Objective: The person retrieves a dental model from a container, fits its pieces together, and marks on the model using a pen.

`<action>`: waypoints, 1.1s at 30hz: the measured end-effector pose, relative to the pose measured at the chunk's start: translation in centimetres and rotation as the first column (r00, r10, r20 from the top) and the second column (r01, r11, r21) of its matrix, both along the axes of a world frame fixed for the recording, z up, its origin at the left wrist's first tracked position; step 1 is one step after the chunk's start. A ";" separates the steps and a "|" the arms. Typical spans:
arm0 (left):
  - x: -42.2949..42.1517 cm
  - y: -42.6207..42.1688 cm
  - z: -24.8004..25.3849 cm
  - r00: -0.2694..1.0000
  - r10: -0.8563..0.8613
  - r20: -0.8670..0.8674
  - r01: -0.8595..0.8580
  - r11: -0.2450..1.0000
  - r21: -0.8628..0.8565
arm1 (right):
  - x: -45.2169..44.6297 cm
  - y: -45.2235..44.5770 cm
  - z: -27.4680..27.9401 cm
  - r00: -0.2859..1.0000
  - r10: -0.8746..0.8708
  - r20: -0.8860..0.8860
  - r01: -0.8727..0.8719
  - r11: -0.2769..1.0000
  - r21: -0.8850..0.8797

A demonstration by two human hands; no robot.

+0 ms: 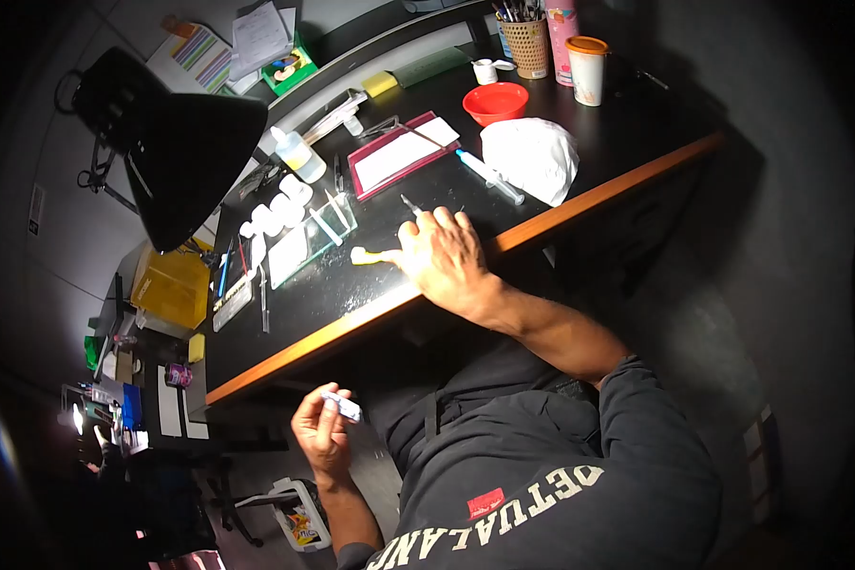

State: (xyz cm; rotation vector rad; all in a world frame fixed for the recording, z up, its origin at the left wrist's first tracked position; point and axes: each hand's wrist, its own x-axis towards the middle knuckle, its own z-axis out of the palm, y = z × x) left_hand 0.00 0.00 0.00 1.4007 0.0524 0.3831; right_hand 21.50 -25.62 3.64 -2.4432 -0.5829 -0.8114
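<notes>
My left hand (323, 429) is raised off the table's front edge, fingers and thumb closed on a small white block (343, 407) with faint dark marks. On the black tabletop, my right hand (444, 261) has its fingers curled over a thin metal-tipped tool (411, 204), whose point sticks out past the knuckles. Its thumb stretches leftward, with a pale yellow piece (363, 256) at the tip; whether it is worn or touched I cannot tell. A glass plate (325, 228) lies left of that hand, and a syringe (489, 178) lies to its right.
Beyond my hands are a maroon-framed white board (404, 157), a red bowl (496, 101), a white cloth-like bundle (532, 157), a bottle (297, 155) and several white jars (280, 210). A black lamp (185, 152) overhangs the left side. Wood edges the table (294, 353).
</notes>
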 end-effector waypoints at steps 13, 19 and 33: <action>16.9 2.9 5.6 0.996 0.057 0.072 -0.075 0.954 0.290 | 10.4 -3.5 8.0 0.950 0.304 0.064 -0.290 0.942 -0.169; 16.2 0.8 5.6 0.997 0.074 -0.035 -0.056 0.927 0.370 | 21.5 -1.9 15.5 0.878 0.461 -0.132 -0.478 0.820 -0.314; 14.9 2.3 5.8 0.987 0.039 0.158 -0.093 0.933 0.348 | 39.4 9.4 24.4 0.929 0.195 0.314 -0.035 0.892 -0.450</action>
